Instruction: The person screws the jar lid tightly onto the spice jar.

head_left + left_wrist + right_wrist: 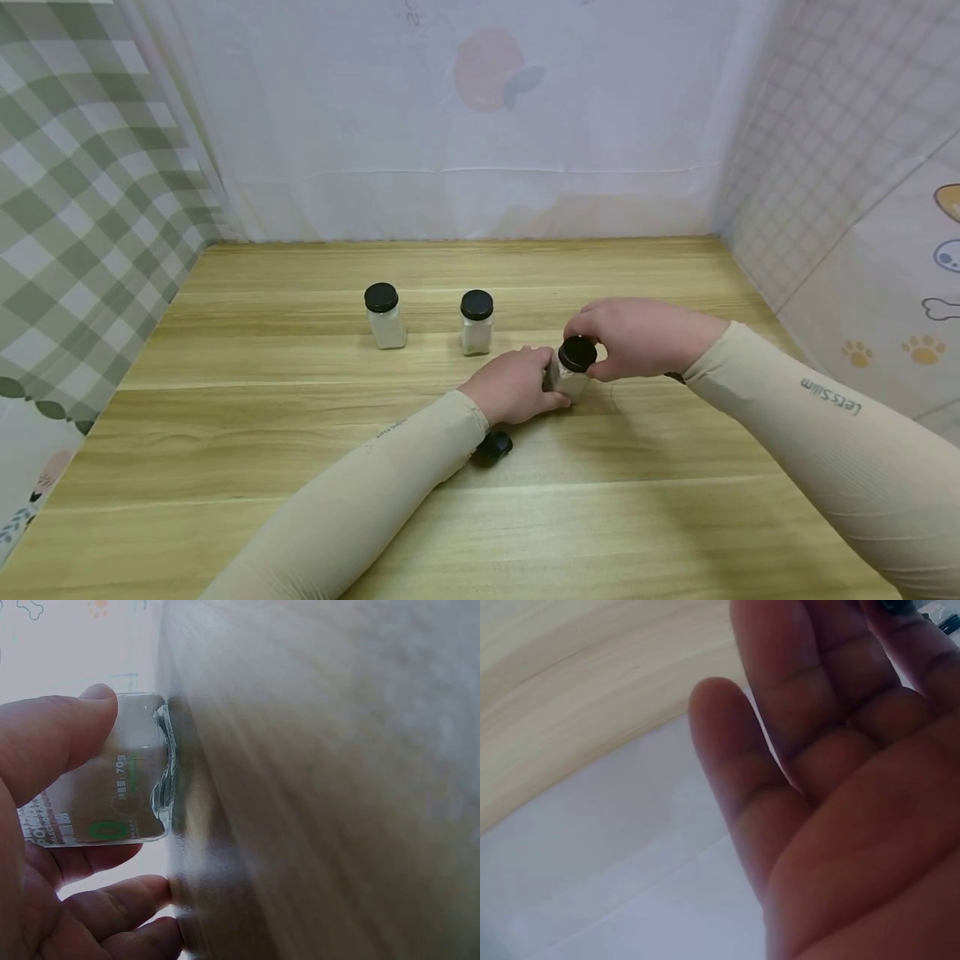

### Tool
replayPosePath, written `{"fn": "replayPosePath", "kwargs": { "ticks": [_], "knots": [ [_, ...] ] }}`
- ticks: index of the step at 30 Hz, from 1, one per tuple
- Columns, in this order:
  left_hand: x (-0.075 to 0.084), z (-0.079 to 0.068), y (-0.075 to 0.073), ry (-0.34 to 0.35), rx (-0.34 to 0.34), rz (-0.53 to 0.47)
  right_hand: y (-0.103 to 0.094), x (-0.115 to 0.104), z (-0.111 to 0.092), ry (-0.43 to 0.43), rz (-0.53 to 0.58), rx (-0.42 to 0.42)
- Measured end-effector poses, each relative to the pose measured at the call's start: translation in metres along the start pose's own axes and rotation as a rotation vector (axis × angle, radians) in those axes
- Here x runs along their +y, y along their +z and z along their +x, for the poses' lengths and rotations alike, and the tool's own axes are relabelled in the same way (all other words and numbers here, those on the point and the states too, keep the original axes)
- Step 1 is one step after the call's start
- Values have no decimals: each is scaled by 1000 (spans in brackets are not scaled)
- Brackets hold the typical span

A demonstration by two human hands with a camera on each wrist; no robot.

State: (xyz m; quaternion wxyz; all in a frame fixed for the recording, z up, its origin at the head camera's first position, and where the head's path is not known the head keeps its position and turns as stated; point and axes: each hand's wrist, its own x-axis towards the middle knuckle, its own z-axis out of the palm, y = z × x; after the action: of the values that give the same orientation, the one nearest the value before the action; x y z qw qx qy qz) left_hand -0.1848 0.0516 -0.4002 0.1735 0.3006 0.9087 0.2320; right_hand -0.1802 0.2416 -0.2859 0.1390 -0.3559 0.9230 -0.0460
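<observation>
A squarish clear glass jar (570,385) with a black lid (578,353) stands on the wooden table, right of the middle in the head view. My left hand (517,387) grips its body from the left, the thumb on the near side. In the left wrist view the jar's glass (101,780) bears white and green print, and the thumb presses against it. Over the lid comes my right hand (641,337), pinching its rim between thumb and fingers. The right wrist view shows mostly the palm and fingers (742,761), with only a sliver of black lid at the top edge.
Two similar black-lidded jars stand farther back, one at the left (387,321) and another nearer the middle (477,323). A small black object (492,447) shows under my left wrist. A white curtain (375,150) closes off the table's (262,442) back edge.
</observation>
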Motion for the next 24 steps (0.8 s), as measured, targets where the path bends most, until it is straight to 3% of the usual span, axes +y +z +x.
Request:
{"fn": "replayPosePath", "kwargs": {
  "ticks": [24],
  "knots": [
    [1, -1, -1, -12, -4, 6, 2, -1, 3, 81, 2, -25]
  ]
}}
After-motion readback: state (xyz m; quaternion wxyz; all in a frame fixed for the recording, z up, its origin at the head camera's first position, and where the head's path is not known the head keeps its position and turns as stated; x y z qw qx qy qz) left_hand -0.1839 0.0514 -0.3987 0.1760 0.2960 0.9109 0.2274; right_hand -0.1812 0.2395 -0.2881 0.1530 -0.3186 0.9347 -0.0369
